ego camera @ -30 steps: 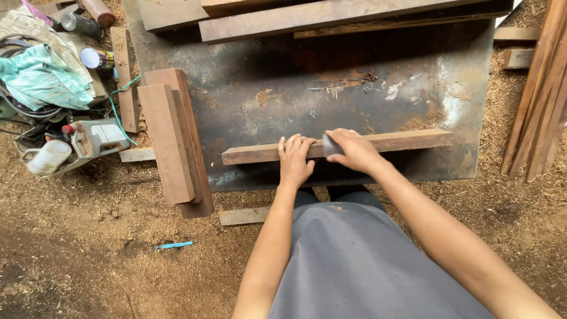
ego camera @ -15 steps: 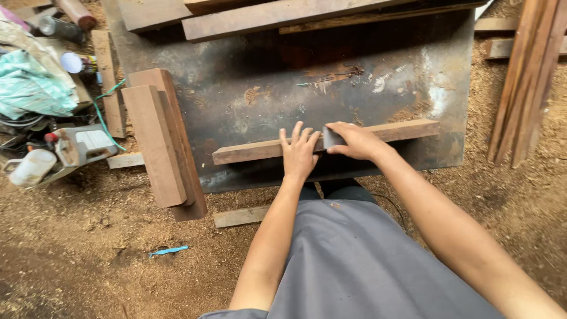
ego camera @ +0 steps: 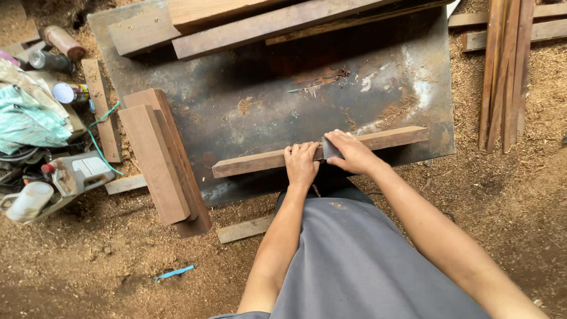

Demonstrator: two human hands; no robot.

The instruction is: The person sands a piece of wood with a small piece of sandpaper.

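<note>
A long, narrow reddish-brown wooden strip (ego camera: 260, 160) lies along the near edge of a dark, rust-stained metal sheet (ego camera: 266, 100) set on sawdust-covered ground (ego camera: 118, 260); the strip runs slightly uphill from left to right, its right end close to the sheet's near right corner. The left hand (ego camera: 302, 163) lies flat on top of the strip near its middle, fingers spread and pressing down, not curled around it. The right hand (ego camera: 351, 152) sits just beside it on the right, fingers closed over a small dark grey sanding block (ego camera: 328, 148), which rests against the strip's top face. The two hands almost touch. On the sheet's left edge two thick brown wooden blocks (ego camera: 162, 159) lie stacked lengthwise, their near ends overhanging the sheet onto the ground. Several long planks (ego camera: 277, 20) lie across the far edge. Off the sheet to the right, a bundle of thin wooden slats (ego camera: 505, 71) lies on the sawdust. To the left there is a heap with teal cloth (ego camera: 26, 118), a white plastic jug (ego camera: 26, 201) and metal cans (ego camera: 59, 47). A small blue stick (ego camera: 174, 273) lies on the ground near the person's grey clothing (ego camera: 360, 260).
</note>
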